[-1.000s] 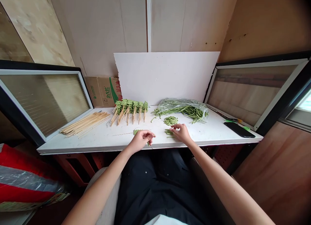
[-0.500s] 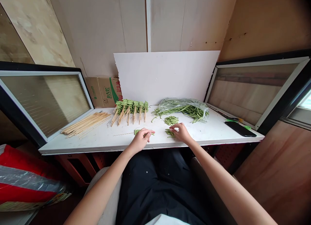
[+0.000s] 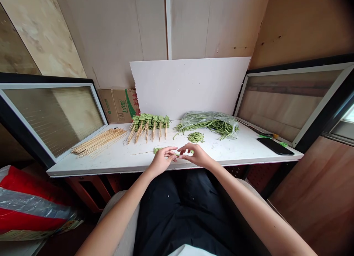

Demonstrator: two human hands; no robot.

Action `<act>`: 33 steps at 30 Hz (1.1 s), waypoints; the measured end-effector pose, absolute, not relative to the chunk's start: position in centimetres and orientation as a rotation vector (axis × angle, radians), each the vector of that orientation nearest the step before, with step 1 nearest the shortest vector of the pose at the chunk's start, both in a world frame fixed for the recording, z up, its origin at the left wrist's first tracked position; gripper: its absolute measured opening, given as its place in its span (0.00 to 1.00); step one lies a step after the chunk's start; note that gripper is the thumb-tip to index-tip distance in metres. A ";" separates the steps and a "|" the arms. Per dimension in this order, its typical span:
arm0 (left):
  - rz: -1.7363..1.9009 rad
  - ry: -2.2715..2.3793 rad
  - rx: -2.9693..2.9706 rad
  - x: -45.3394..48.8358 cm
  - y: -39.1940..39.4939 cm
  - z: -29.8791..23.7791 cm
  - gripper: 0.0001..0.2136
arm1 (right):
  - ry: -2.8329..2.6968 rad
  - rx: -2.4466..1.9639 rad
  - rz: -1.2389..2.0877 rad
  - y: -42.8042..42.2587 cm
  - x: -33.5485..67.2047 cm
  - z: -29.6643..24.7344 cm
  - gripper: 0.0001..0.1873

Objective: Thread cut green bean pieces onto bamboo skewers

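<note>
Near the table's front edge, my left hand (image 3: 163,158) is closed on a thin bamboo skewer (image 3: 141,153), whose bare end points left. Short green bean pieces (image 3: 157,150) are threaded side by side on it, partly covered by my fingers. Close against my left fingertips, my right hand (image 3: 195,155) pinches a bean piece (image 3: 178,155), mostly hidden by the fingers. Behind my right hand lies a small heap of cut bean pieces (image 3: 195,137). A few more cut pieces (image 3: 191,151) show just past my right knuckles.
Finished bean skewers (image 3: 151,121) are stacked at the back, sticks toward me. Loose bamboo skewers (image 3: 99,141) lie left. A clear plastic bag (image 3: 210,119) of long green beans sits behind the heap. A black phone (image 3: 275,146) lies right; framed glass panels flank the table.
My right hand has moved left from the cut bean pieces to my left hand's fingertips. My left hand stays nearly in place with the skewer.
</note>
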State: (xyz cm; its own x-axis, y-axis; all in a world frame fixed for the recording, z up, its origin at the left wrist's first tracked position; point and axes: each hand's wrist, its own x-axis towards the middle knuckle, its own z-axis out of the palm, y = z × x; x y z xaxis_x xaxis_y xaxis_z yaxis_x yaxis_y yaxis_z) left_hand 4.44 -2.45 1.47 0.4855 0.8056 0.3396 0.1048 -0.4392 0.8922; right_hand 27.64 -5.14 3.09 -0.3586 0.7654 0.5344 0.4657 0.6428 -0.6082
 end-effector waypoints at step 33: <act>0.816 0.420 1.783 4.3 -3.3 2.2 0.21 | -1.930 -0.751 0.530 -6.5 24.9 3.7 0.16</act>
